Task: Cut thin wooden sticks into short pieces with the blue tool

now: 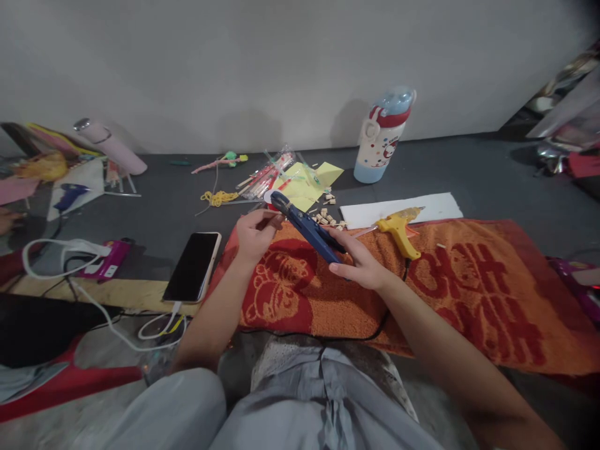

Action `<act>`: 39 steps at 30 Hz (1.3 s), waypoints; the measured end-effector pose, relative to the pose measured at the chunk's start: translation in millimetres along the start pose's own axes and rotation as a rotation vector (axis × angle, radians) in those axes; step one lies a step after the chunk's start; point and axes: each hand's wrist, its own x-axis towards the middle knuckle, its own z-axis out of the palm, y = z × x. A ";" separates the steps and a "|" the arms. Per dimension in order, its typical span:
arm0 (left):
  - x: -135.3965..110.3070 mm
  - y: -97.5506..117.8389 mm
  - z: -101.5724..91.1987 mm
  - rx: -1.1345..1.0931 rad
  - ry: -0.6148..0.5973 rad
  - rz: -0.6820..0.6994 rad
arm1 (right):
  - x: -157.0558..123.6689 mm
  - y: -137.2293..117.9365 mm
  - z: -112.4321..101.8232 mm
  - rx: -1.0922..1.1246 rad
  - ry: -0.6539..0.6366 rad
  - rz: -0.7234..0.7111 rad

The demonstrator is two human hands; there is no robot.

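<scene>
A blue hand tool (307, 228) is held over the orange towel (351, 309), its head pointing toward ten o'clock and its handles toward four. The right hand (359, 262) is closed around those handles, thumb on the near side. The left hand (260, 232) comes in at nine o'clock, thumb and fingers drawn narrowly together right beside the tool's head; whether something thin is pinched there, I cannot tell.

Taking the tool as the clock's centre, small wooden pieces (324, 218) are scattered near it at about one. Yellow paper (330, 172) lies at twelve, partly under clear plastic packaging that spreads toward eleven with red and pale sticks (262, 181). At three a yellow glue gun (396, 232) lies partly across a white board (438, 204) and the towel. A bottle (380, 147) with a blue base and red band stands further out, between one and two.

Yellow string (219, 199) lies coiled between nine and ten. A phone (192, 267) with a dark screen, a white cable at its lower end, lies between eight and nine on the bench (159, 215). Well apart, a pink flask (112, 148) is at ten, and a blue glue gun (70, 196) near nine.
</scene>
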 end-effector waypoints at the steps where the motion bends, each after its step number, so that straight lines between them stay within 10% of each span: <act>1: 0.0 0.4 0.6 -0.014 -0.001 -0.010 | 0.4 -0.9 -0.4 -0.015 -0.002 -0.004; 17: 11.1 -2.7 -5.4 -0.240 -0.237 -0.174 | 2.1 0.6 -5.3 -0.051 -0.048 0.005; 30: 13.0 4.5 -11.4 -0.400 -0.254 -0.236 | -1.4 6.4 -5.0 0.224 -0.124 0.102; 39: 13.3 1.0 -10.5 -0.284 -0.266 -0.226 | 2.8 -0.3 -2.2 0.018 -0.018 0.041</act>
